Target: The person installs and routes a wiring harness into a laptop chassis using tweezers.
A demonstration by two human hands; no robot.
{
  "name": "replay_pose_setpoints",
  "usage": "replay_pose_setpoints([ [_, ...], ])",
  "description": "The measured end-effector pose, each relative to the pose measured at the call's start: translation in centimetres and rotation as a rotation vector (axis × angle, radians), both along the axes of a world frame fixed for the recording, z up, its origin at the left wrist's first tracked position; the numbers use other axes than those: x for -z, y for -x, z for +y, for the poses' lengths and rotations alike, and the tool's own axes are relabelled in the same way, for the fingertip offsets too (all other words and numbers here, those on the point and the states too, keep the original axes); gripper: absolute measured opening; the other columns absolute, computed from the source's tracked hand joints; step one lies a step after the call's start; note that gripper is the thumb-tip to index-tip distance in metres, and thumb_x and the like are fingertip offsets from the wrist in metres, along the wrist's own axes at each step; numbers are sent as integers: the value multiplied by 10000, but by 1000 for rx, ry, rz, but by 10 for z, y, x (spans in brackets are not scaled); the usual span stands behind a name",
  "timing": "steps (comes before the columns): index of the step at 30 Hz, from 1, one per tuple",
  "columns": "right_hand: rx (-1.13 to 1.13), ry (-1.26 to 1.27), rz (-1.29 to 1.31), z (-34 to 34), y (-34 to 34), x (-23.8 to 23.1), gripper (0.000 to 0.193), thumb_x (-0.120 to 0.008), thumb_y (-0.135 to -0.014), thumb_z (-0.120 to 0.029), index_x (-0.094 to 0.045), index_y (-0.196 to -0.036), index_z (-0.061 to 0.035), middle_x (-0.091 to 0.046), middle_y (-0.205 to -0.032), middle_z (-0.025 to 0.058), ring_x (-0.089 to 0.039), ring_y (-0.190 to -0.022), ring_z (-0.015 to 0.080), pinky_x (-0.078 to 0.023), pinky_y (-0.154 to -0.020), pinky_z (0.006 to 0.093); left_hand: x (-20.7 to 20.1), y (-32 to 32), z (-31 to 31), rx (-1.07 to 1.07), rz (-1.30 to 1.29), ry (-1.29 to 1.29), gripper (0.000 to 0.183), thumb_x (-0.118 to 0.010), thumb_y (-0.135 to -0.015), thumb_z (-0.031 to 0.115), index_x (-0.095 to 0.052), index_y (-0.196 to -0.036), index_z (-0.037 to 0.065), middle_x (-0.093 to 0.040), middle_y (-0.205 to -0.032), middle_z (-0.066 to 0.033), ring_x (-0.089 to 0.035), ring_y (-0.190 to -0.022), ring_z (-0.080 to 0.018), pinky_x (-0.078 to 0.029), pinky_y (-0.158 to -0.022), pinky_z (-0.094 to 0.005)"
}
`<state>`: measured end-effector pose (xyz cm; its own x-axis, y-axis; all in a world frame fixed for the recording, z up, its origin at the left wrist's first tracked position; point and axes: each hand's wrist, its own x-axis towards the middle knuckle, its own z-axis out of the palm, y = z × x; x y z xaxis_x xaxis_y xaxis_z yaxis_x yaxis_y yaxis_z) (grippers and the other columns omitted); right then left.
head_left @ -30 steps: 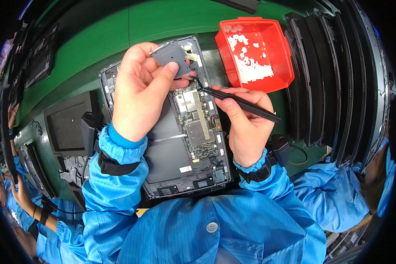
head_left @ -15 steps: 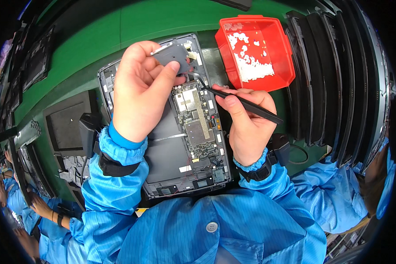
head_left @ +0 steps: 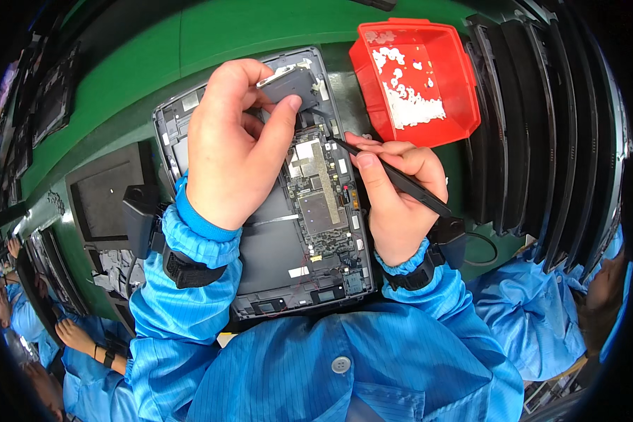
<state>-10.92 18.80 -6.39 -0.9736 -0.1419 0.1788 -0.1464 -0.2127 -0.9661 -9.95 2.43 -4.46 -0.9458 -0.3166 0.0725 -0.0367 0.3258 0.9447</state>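
Note:
An opened tablet-like device [head_left: 267, 253] lies in front of me, with a green circuit board [head_left: 339, 243] along the right part of its dark grey shell. Above its upper end, my left hand [head_left: 228, 151] pinches a thin dark grey plate [head_left: 288, 86] between thumb and fingers. The plate is tilted, and its underside is hidden. My right hand [head_left: 406, 200] grips black tweezers [head_left: 418, 191] over the device's right edge. Their tips point up and left toward the underside of the plate; whether they touch anything there cannot be made out.
Right of the device's upper end stands a red bin [head_left: 457, 91] holding small white pieces. Several dark panels [head_left: 517, 126] stand in a row beyond it. To the left lies a black foam tray [head_left: 112, 186]. People in blue sleeves sit at both sides.
My left hand has shifted slightly right and tilted the plate, uncovering more of its far edge. The tweezers have moved slightly, and their tips are now more hidden near the plate.

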Motion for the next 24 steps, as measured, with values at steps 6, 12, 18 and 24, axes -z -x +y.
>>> replay_pose_setpoints([
  [6, 8, 9, 11, -2, -6, -1, 196, -602, -752, 112, -435, -747, 10, -546, -827, 106, -611, -898, 272, -497, -791, 351, 1, -5, -2, 5, 48, -4, 253, -561, -820, -37, -427, -1032, -3, -587, -932, -96, -556, -817, -87, -446, -650, -192],
  [12, 20, -74, 119, -4, -12, 0, 203, -607, -746, 113, -431, -762, 13, -562, -825, 126, -614, -904, 282, -496, -784, 336, -1, -8, -4, 11, 36, 53, 246, -559, -817, -41, -434, -1026, -8, -573, -891, -75, -537, -768, -71, -431, -627, -181],
  [18, 31, -146, 273, -3, -14, 3, 231, -626, -713, 133, -434, -763, 14, -567, -806, 138, -617, -915, 286, -513, -757, 337, -2, -10, -3, 5, 53, 89, 231, -555, -813, -49, -440, -1010, -13, -562, -857, -59, -508, -724, -60, -419, -597, -175],
  [24, 40, -207, 368, -4, -14, 1, 226, -645, -678, 146, -461, -692, 15, -575, -754, 140, -634, -862, 302, -528, -717, 337, -4, -10, -3, -5, 48, 66, 228, -553, -812, -52, -439, -1007, -13, -560, -850, -59, -499, -713, -59, -416, -588, -177],
])
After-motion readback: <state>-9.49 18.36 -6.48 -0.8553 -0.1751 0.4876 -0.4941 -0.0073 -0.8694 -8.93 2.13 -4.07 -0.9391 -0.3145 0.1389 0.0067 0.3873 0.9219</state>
